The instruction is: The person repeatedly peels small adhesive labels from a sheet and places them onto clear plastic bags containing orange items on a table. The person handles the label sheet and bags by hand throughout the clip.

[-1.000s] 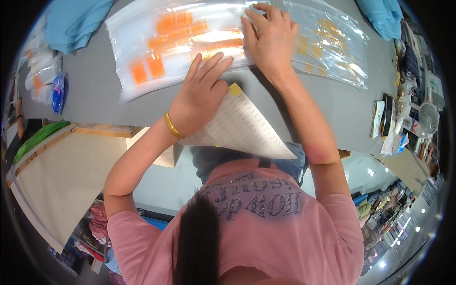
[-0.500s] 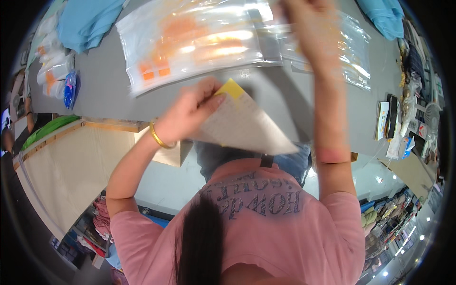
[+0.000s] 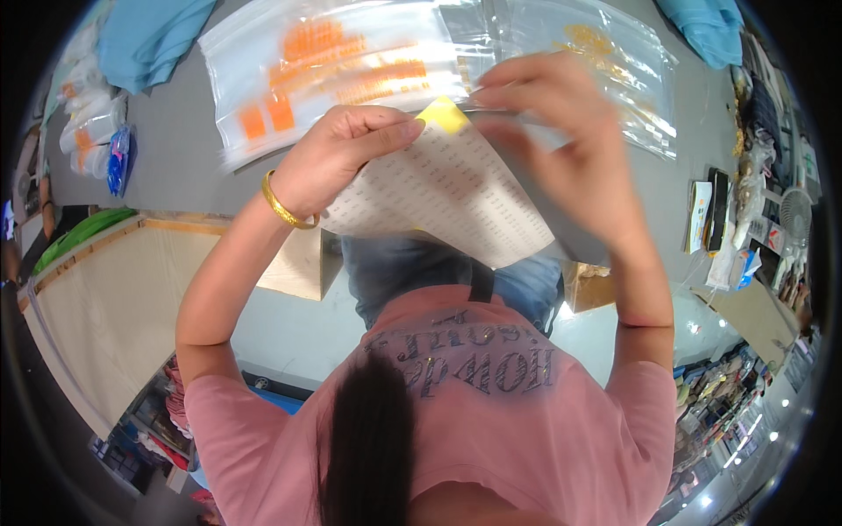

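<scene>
My left hand [image 3: 351,153] pinches a label sheet [image 3: 465,193] near its yellow corner, thumb on top. The sheet is pale, covered with rows of tiny print, and hangs tilted over the table's near edge above my lap. Just right of the yellow corner is my right hand [image 3: 570,131], blurred by motion, its thumb and fingers apart; nothing shows between them. Beyond my hands lie clear plastic bags: one with orange print [image 3: 324,79] on the left, another with yellow print [image 3: 605,53] on the right, partly hidden behind my right hand.
Blue fabric [image 3: 153,39] lies at the far left, more blue cloth [image 3: 706,31] at the far right. Rolled clear bags [image 3: 92,127] and a small blue packet [image 3: 118,162] sit on the grey table's left side. A cardboard box [image 3: 588,287] stands below the near edge.
My right hand has come back from the right-hand bag toward the sheet. My left hand has raised the sheet slightly, and its printed face is turned more into view.
</scene>
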A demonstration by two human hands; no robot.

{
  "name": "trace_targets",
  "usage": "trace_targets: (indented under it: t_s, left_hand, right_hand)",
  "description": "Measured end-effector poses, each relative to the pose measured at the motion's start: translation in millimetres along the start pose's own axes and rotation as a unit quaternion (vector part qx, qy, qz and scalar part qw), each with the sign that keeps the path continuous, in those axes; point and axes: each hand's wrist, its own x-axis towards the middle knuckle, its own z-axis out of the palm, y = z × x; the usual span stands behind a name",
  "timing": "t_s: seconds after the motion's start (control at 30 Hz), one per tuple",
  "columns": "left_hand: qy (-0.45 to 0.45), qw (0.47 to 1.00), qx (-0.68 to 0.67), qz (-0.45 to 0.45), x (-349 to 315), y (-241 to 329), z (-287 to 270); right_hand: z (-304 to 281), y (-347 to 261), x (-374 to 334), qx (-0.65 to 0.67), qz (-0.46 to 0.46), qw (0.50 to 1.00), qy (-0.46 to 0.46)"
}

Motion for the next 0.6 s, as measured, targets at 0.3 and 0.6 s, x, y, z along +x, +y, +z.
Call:
trace_targets:
  t_s: [0.3, 0.6]
  left_hand:
    - [-0.002, 1.0, -0.015, 0.013, -9.4, -4.7, 4.7]
    - [0.132, 0.773, 0.499, 0.367, 10.6, -30.3, -3.4]
  right_hand:
    - [46.6, -29.3, -15.8, -0.088, -0.073, 0.993, -0.023]
    - [18.9, -16.7, 15.5, 0.188, 0.271, 0.944, 0.013]
